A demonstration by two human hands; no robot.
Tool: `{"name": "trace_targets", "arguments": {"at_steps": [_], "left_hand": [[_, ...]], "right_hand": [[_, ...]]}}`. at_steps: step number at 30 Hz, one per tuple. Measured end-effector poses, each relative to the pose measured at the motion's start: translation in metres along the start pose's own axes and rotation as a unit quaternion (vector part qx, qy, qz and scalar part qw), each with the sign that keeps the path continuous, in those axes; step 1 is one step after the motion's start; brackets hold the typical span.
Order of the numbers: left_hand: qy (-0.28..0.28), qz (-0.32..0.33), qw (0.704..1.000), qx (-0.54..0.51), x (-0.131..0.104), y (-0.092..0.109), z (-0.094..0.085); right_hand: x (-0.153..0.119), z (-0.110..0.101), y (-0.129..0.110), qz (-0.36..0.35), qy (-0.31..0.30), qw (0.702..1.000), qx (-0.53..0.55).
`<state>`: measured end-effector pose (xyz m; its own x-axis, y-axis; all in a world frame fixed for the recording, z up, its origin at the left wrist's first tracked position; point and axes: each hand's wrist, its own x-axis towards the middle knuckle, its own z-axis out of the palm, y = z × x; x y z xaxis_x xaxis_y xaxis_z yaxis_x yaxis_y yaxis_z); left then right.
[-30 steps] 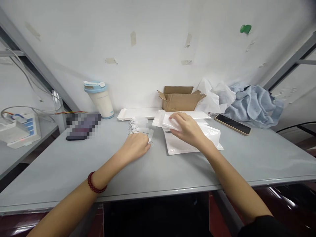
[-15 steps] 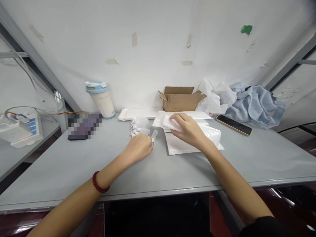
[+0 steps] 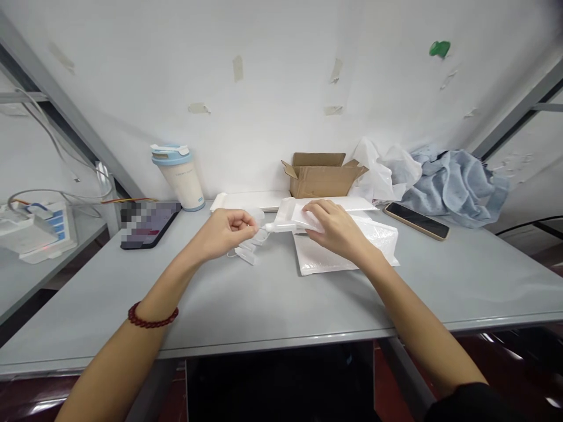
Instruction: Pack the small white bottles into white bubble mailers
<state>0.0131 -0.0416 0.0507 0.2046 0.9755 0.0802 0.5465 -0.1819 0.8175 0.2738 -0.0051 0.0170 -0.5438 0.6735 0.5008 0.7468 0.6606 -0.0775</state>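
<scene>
My left hand [image 3: 233, 231] is closed in a pinch on the white ring or cord end of a small clear tube [image 3: 282, 227]. The tube points right, its far end against the end of a white bubble mailer [image 3: 303, 220]. Bent over that mailer, my right hand [image 3: 336, 231] grips it from above; its thumb is partly hidden. More white bubble mailers [image 3: 325, 258] lie beneath it. Several other clear tubes with white rings [image 3: 246, 254] lie on the table just below my left hand, partly covered by it.
An open cardboard box [image 3: 323, 180] stands at the back by the wall. To its right are a white plastic bag [image 3: 382, 173], a bundled blue cloth [image 3: 457, 184] and a phone [image 3: 417, 221]. A tumbler [image 3: 180, 179] and a dark phone [image 3: 152, 225] are at the left.
My left hand has risen from the table and moved left and back, with a clear tube now stretched toward the mailer. My right hand stays on the mailer.
</scene>
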Motion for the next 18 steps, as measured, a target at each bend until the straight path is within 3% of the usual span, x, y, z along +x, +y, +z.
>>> {"name": "trace_targets", "arguments": {"at_steps": [5,9,13,18], "left_hand": [[0.069,-0.028,0.997,-0.006,0.004,-0.007,-0.008],[0.052,-0.029,0.998,0.001,0.010,-0.015,-0.004],[0.019,0.031,0.999,0.003,0.014,-0.021,0.012],[0.058,0.107,0.991,0.052,0.011,-0.020,0.035]], "right_hand": [[-0.001,-0.001,-0.003,-0.011,-0.011,0.999,0.031],[0.000,-0.002,-0.008,-0.031,-0.016,0.997,0.074],[-0.001,0.000,-0.017,-0.065,-0.033,0.989,0.126],[-0.004,0.004,-0.027,-0.087,-0.032,0.982,0.165]]}}
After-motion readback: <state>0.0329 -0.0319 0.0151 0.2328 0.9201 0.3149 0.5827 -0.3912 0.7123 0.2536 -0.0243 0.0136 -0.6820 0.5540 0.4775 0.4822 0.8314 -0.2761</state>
